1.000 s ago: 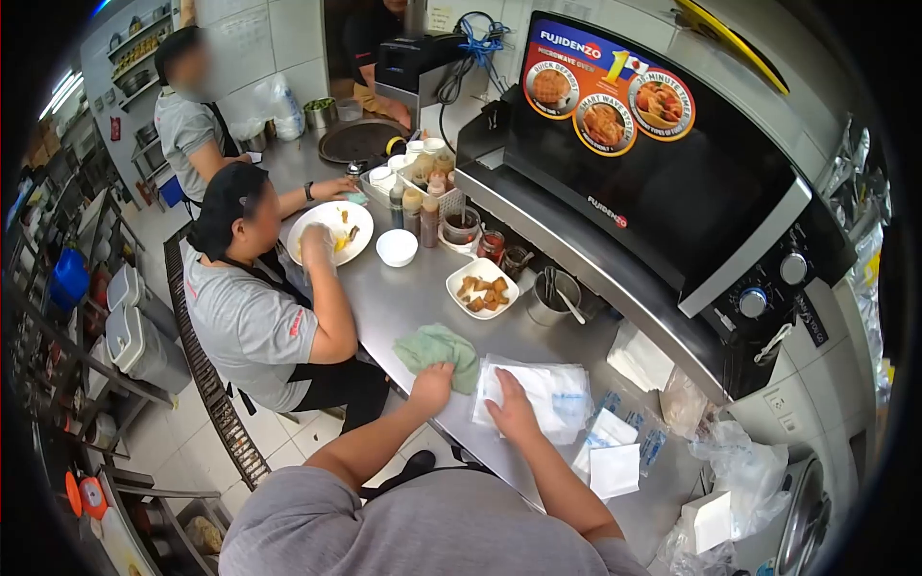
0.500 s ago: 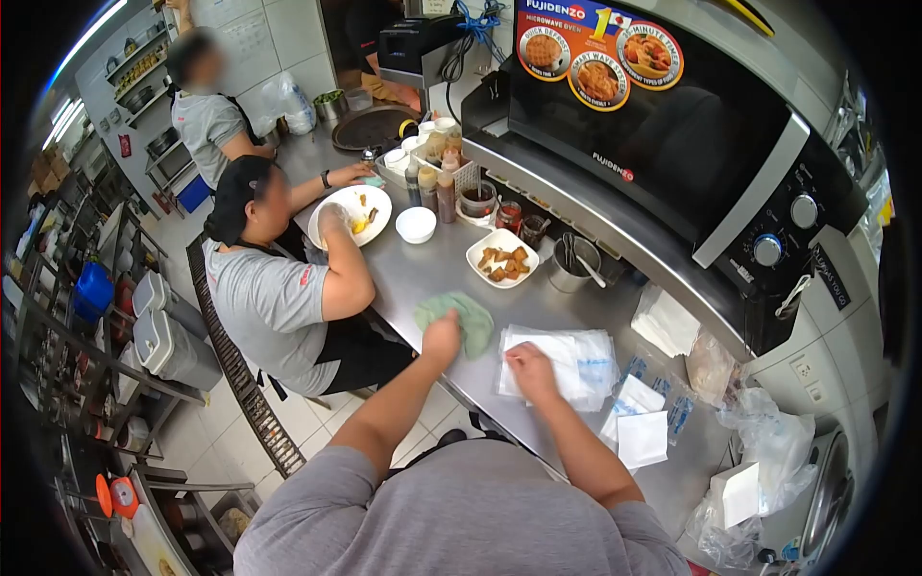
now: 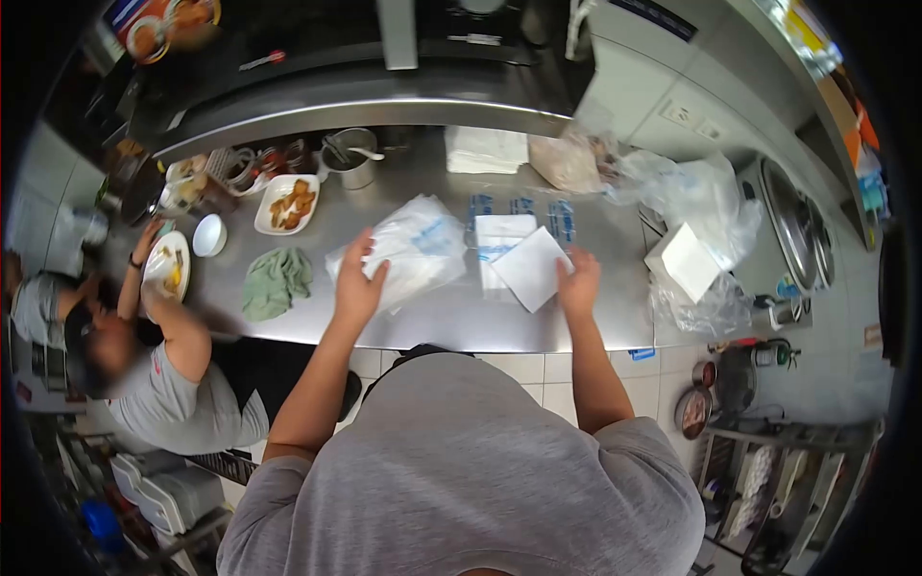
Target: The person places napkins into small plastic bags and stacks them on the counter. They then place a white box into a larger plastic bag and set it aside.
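Observation:
My left hand [image 3: 359, 282] is at the near-left edge of a loose pile of thin white plastic bags [image 3: 420, 236] with blue print. Its thumb and fingers are spread against the bags. A crumpled green cloth [image 3: 277, 282] lies on the steel counter to its left. My right hand [image 3: 578, 281] is at the right edge of a square white paper sheet [image 3: 532, 270], its thumb and fingers apart. That sheet lies askew over another white piece with blue print [image 3: 499, 230]. Clear plastic with blue lettering [image 3: 560, 220] shows behind them.
A square bowl of browned food chunks [image 3: 287, 204], a round white bowl [image 3: 209, 234] and a metal pot [image 3: 353, 171] stand on the left. White napkins [image 3: 487, 151] lie behind. Plastic bags and a white box [image 3: 687, 261] sit right. A co-worker [image 3: 178, 384] works over a plate.
My left hand has let go of the green cloth and moved right to the plastic bags. My right hand has left the bags for the white sheet. My view has swung right and down.

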`<action>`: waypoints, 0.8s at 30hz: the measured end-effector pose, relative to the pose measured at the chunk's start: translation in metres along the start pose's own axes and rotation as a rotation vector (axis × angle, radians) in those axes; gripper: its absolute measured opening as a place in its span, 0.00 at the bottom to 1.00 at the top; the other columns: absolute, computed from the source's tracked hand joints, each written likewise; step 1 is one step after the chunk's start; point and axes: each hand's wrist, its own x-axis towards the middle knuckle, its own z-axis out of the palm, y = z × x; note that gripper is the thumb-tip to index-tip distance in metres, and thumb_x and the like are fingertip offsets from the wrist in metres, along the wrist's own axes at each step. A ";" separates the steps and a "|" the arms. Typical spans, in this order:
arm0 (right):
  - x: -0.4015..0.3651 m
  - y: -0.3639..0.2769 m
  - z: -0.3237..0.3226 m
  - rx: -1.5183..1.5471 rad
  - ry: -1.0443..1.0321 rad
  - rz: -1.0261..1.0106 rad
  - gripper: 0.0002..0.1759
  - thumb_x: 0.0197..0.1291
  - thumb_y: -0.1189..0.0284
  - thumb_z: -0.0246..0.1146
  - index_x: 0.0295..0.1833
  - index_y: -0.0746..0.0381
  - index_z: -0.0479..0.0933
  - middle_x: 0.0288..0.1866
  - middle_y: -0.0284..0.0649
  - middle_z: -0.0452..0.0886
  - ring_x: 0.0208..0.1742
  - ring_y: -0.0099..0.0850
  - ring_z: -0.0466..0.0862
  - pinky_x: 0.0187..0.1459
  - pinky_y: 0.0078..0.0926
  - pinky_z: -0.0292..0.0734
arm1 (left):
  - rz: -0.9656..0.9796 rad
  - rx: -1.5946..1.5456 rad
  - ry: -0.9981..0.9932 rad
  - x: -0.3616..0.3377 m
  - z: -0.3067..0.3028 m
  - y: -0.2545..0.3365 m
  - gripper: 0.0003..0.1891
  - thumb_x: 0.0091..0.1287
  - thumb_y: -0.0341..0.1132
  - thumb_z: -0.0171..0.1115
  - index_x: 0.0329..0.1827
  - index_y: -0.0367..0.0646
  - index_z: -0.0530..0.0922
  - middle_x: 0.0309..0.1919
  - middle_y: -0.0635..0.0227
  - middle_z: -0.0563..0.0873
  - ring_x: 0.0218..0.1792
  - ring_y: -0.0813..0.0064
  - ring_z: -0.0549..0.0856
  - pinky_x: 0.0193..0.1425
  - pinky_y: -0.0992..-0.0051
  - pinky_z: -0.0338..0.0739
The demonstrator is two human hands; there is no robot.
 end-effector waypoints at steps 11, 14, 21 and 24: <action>0.028 0.003 -0.001 -0.066 0.097 0.128 0.06 0.61 0.72 0.63 0.40 0.61 0.83 0.43 0.42 0.82 0.48 0.43 0.77 0.53 0.41 0.68 | 0.222 0.099 -0.539 -0.001 0.129 0.066 0.18 0.63 0.32 0.64 0.57 0.44 0.79 0.58 0.58 0.78 0.61 0.55 0.76 0.64 0.65 0.71; 0.050 0.025 -0.016 0.131 0.120 0.067 0.07 0.61 0.73 0.62 0.41 0.63 0.82 0.41 0.45 0.82 0.44 0.46 0.78 0.48 0.41 0.71 | 0.262 0.150 -0.662 0.003 0.161 0.065 0.21 0.63 0.33 0.65 0.60 0.44 0.77 0.59 0.57 0.77 0.63 0.55 0.74 0.67 0.64 0.69; 0.043 0.022 -0.037 0.808 -0.345 0.296 0.09 0.63 0.72 0.65 0.45 0.67 0.84 0.36 0.38 0.83 0.41 0.25 0.80 0.46 0.21 0.73 | 0.174 0.047 -0.361 0.043 0.199 0.088 0.30 0.57 0.39 0.71 0.64 0.45 0.75 0.59 0.55 0.79 0.66 0.56 0.72 0.76 0.62 0.58; 0.057 0.055 -0.030 0.873 -0.046 0.469 0.10 0.63 0.71 0.65 0.46 0.66 0.84 0.38 0.43 0.85 0.40 0.31 0.82 0.47 0.25 0.75 | 0.167 0.184 -0.625 0.059 0.199 0.064 0.22 0.56 0.38 0.72 0.53 0.43 0.81 0.50 0.54 0.84 0.58 0.55 0.79 0.70 0.63 0.66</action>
